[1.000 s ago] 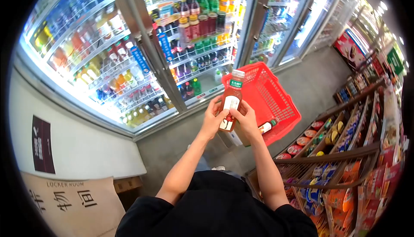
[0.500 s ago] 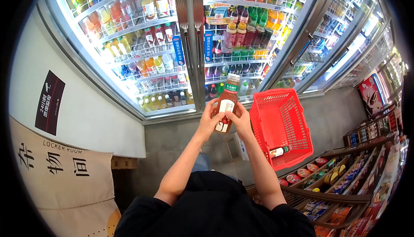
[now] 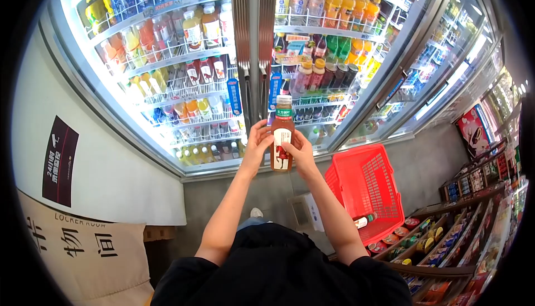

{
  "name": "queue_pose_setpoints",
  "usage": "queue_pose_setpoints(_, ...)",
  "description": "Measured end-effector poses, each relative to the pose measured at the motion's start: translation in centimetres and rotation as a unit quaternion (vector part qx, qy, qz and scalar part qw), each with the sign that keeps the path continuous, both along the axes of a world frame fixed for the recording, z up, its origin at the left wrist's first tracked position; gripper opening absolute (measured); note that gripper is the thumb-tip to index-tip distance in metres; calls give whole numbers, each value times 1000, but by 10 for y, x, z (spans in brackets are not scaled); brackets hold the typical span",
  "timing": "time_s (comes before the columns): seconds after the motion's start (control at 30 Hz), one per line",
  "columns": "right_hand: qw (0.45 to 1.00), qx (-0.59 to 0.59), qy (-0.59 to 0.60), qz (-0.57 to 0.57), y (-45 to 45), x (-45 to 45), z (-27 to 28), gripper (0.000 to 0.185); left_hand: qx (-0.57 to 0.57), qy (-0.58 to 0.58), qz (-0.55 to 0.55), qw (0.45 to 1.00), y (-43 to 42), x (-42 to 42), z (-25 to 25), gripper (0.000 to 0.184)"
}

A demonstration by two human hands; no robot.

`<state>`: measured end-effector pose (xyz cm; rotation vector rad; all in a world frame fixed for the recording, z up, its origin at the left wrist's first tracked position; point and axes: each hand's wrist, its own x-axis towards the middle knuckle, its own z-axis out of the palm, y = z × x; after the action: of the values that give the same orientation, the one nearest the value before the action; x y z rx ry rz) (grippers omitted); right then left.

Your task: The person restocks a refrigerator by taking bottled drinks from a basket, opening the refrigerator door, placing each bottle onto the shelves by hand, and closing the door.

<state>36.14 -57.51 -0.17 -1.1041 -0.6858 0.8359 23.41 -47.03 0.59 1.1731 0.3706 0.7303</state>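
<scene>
A bottle of reddish-brown drink (image 3: 282,139) with a green neck band and a white label is held upright in front of the fridge doors. My right hand (image 3: 301,153) grips it from the right, thumb on the label. On the other side, my left hand (image 3: 258,145) has its fingers apart, with the thumb near or touching the bottle's left edge. A red basket (image 3: 356,180) is to the right of my right forearm, and a bottle with a white label (image 3: 365,220) lies in it.
Glass-door fridges (image 3: 253,44) full of drinks span the front. A snack shelf (image 3: 446,239) is at the lower right, a white box (image 3: 306,211) on the floor near my feet. The white wall (image 3: 106,155) and a cloth curtain (image 3: 89,256) are at the left.
The view has turned right to left, toward the fridge doors, and the basket appears lower. My left fingers have loosened and spread beside the bottle, which now stands more upright.
</scene>
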Motion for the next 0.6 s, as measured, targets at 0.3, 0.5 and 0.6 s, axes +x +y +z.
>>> queue_pose_setpoints(0.3, 999, 18, 36, -22, 78, 14, 8, 52, 74, 28, 87, 993, 109, 28, 8, 70)
queue_pose_setpoints(0.5, 998, 21, 41, -32, 105, 19, 13, 51, 138, 64, 128, 980, 175, 64, 5, 66)
queue_pose_setpoints(0.6, 999, 16, 35, -39, 106, 21, 11, 53, 46, 83, 4, 995, 196, 76, 10, 65)
